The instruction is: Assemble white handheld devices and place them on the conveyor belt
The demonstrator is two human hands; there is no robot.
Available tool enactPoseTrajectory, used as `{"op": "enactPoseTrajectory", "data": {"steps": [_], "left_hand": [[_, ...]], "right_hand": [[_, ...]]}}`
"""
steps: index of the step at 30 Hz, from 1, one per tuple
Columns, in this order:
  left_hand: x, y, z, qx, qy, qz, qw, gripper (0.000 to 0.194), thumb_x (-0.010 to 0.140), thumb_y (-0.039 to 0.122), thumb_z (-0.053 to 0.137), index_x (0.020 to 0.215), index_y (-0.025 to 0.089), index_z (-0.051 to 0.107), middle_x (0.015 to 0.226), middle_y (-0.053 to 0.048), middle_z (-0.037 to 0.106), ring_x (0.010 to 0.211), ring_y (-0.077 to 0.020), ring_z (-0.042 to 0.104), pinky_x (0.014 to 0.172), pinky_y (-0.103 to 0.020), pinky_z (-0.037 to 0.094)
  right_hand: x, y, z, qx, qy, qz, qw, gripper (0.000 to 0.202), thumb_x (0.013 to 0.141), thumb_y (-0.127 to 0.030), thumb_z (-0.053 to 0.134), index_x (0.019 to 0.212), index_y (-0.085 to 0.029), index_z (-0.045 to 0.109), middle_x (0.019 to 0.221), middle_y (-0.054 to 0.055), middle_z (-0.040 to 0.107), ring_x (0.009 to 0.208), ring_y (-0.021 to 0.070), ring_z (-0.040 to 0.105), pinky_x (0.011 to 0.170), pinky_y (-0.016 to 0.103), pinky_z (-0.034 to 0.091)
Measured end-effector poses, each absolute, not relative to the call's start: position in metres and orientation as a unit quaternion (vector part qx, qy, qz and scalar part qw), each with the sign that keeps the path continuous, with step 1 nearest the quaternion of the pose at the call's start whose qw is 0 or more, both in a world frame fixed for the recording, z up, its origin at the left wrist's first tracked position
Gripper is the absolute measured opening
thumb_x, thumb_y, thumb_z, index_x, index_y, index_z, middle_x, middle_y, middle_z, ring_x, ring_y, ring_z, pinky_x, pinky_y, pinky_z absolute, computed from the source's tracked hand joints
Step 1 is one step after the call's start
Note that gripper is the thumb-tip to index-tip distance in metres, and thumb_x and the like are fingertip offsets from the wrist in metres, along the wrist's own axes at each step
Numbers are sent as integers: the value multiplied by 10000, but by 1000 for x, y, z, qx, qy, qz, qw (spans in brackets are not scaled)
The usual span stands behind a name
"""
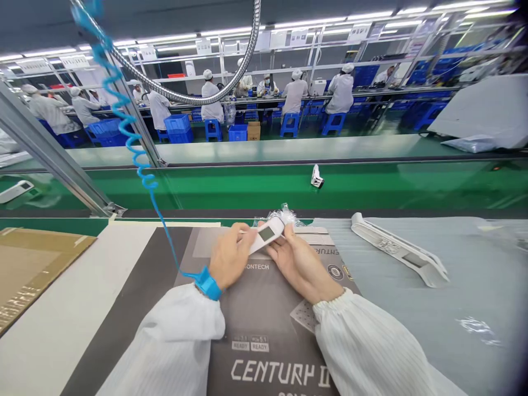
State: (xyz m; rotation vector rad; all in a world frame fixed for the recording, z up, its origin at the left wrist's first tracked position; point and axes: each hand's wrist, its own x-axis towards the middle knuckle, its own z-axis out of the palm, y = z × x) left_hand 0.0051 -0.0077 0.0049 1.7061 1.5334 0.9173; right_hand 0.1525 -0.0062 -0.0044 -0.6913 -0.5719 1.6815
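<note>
A white handheld device with a small dark grey screen is held between my two hands above a dark printed cardboard sheet. My left hand, with a blue strap round its wrist, grips the device's lower left end. My right hand holds the rounded upper right end between thumb and fingers. Just behind the device lies crumpled clear plastic. On the grey mat to the right rests a long white casing part with a rectangular opening.
A green conveyor runs across beyond the table, carrying a small white part. A blue coiled cord hangs down to my left wrist. Brown cardboard lies at left. A metal post stands left; people sit farther back.
</note>
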Motion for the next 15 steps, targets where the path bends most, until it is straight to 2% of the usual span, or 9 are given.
{"op": "enactPoseTrajectory", "data": {"steps": [1,3,5,7,9,12,15], "left_hand": [[3,-5,5,615,586,350,396,472,950,613,364,990,195,582,676,-22,665,485,-155,593,469,-262,436],[1,-1,4,543,568,346,513,537,935,667,319,823,188,536,535,20,555,336,-96,434,361,-222,311],[-1,0,5,491,552,347,578,543,911,686,369,768,182,511,516,33,518,313,-67,377,336,-201,247],[-6,3,7,458,544,358,605,522,888,672,450,787,166,530,541,31,522,325,-51,372,342,-190,242],[-17,11,11,448,562,381,582,473,896,611,495,824,146,549,604,8,558,363,-45,398,364,-187,275],[-43,39,21,488,647,390,438,297,938,415,502,880,129,551,768,-58,654,466,-56,484,429,-193,348],[-71,80,33,502,707,371,331,148,918,229,512,1014,119,535,846,-72,692,563,-81,559,537,-209,417]], "right_hand": [[154,-5,-6,-297,-258,719,574,300,889,-459,634,1001,-192,712,1064,84,728,1064,200,657,1001,366,502],[155,-5,-11,-296,-292,716,561,292,875,-435,663,1027,-191,712,1071,81,730,1054,193,662,1029,376,478],[155,-5,-14,-308,-316,708,552,303,857,-430,687,1044,-192,712,1088,76,729,1031,184,667,1013,370,485],[155,-5,-17,-333,-315,701,547,303,841,-413,710,1064,-207,709,1137,69,721,991,166,673,964,340,511],[154,-5,-19,-358,-298,695,548,292,829,-389,728,1069,-223,707,1192,64,709,932,145,677,906,305,535],[154,-4,-21,-371,-286,692,549,269,824,-364,739,1050,-219,714,1203,70,707,855,123,672,849,265,552],[155,-3,-22,-368,-294,699,538,261,817,-337,750,1042,-210,721,1174,73,714,828,110,661,814,226,558]]}}
